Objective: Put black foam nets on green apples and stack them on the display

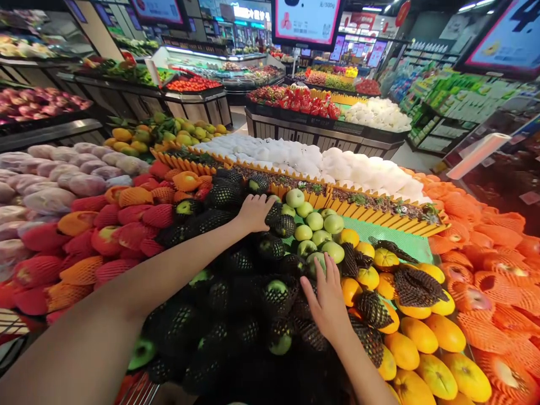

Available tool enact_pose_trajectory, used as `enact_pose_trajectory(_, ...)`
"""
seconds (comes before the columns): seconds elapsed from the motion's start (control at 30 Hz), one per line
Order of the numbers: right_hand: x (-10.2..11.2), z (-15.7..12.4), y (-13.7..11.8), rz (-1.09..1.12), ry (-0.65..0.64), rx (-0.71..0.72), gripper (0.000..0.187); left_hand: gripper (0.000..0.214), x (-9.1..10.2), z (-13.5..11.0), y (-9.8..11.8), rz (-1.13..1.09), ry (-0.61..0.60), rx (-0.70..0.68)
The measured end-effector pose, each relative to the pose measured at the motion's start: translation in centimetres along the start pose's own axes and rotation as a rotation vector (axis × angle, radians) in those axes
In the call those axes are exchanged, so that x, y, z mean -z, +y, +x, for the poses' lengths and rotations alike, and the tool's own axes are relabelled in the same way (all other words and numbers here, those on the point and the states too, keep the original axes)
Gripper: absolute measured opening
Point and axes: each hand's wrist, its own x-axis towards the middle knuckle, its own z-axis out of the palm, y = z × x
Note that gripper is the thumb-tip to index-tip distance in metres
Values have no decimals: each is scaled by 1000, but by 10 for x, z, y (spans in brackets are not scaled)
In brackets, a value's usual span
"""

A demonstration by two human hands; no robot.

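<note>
My left hand (pixel 254 214) is over the far part of the heap of green apples in black foam nets. Its fingers curl round a netted green apple (pixel 275 215), which is partly hidden. Nearer me, my right hand (pixel 327 298) has its fingers stretched and apart. The fingertips touch a bare green apple (pixel 314 263) at the edge of the bare ones. Several bare green apples (pixel 314 221) lie between and beyond my hands. Dark netted apples (pixel 278 292) spread below and between my arms.
Yellow melon-like fruit (pixel 419 334) lies right of my right hand, with loose black nets (pixel 419 286) on it. Orange-netted fruit (pixel 485 270) is at far right, red-netted fruit (pixel 122 222) at left. A yellow fence-like divider (pixel 375 211) runs behind, before white-wrapped fruit (pixel 358 166).
</note>
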Motion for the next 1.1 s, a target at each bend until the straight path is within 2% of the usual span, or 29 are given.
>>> enact_pose_trajectory(0.17,-33,44,4,30,-116,-30,58,93,-26,16,1,32,-251,-84)
enact_pose_trajectory(0.27,-47,60,-1,63,-274,-11,50,89,-35,21,5,27,-287,-115)
enact_pose_trajectory(0.33,-50,61,-6,70,-331,-5,41,86,-36,24,7,51,-295,-119)
enact_pose_trajectory(0.4,-49,54,-8,58,-311,1,39,85,-33,25,7,70,-310,-119)
enact_pose_trajectory(0.63,-35,13,-12,5,-107,42,43,90,-17,36,-7,102,-359,-142)
enact_pose_trajectory(0.83,-34,7,-12,10,-81,57,43,93,-12,45,-8,85,-414,-134)
enact_pose_trajectory(0.97,-27,21,-11,-12,-163,14,47,92,-6,40,8,32,-358,-306)
enact_pose_trajectory(1.03,-26,35,-11,-96,-187,16,58,82,-2,35,22,-83,-346,-442)
enact_pose_trajectory(1.1,-28,50,-8,-152,-230,29,74,65,0,27,38,-217,-393,-562)
